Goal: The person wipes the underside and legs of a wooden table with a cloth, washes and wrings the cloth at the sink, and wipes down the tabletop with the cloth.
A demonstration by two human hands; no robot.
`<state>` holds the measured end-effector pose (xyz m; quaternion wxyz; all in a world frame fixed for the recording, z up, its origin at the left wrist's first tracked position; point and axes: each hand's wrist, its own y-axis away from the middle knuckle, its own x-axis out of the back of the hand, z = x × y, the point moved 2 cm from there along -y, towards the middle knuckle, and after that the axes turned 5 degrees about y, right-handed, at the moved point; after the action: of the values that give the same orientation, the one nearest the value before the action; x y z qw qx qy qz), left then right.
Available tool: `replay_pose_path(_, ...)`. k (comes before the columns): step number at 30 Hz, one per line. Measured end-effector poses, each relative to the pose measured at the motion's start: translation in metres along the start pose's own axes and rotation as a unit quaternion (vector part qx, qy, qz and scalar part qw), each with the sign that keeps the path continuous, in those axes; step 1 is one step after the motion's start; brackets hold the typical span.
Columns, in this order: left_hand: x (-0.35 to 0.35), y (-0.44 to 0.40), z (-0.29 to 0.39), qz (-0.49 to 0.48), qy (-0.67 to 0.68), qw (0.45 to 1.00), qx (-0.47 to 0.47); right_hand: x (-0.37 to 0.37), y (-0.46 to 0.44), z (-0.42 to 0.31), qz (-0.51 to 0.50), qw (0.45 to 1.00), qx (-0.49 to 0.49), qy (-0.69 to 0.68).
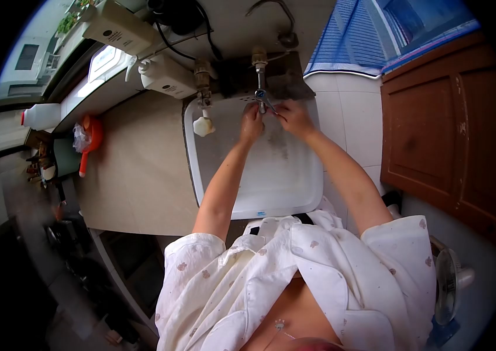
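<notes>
Both my arms reach over a white sink (pixel 294 187) to a chrome faucet (pixel 261 96) at its far end. My left hand (pixel 252 123) is at the left side of the spout, fingers pointing away from me and partly hidden by it. Against the tip of the faucet's lever, on the right, my right hand (pixel 296 119) has its fingers bent and closed. A second tap with a pale knob (pixel 203 126) hangs over the sink's left side, apart from my hands. Whether water runs is too small to tell.
Left of the sink is a beige counter (pixel 137 164) with an orange dipper (pixel 91 137) on it. Pump bottles (pixel 169 76) stand on the ledge behind. To the right are a blue curtain (pixel 347 44), a brown wooden door (pixel 435 128) and a fan (pixel 449 284).
</notes>
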<state>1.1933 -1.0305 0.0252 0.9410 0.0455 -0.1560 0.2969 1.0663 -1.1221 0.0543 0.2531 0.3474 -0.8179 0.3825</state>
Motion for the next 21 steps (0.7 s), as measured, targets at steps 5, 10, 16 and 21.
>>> replay_pose_path(5, 0.008, 0.002, -0.01, 0.103, -0.029, 0.99, -0.089, -0.019, -0.007, 0.005, -0.137, 0.983, -0.108, -0.054)
replay_pose_path(10, 0.013, -0.001, -0.027, -0.037, -0.054, 0.996, 0.066, -0.027, -0.011, 0.01, -0.28, 0.957, -0.071, 0.002)
replay_pose_path(16, 0.007, 0.007, -0.028, -0.023, 0.311, 0.918, 0.246, -0.075, 0.036, 0.062, -0.356, 0.93, -0.057, -0.069)
replay_pose_path(21, 0.014, -0.001, -0.038, -0.225, 0.172, 0.917, 0.281, -0.049, 0.04, 0.051, -0.163, 0.811, -0.451, -0.337)
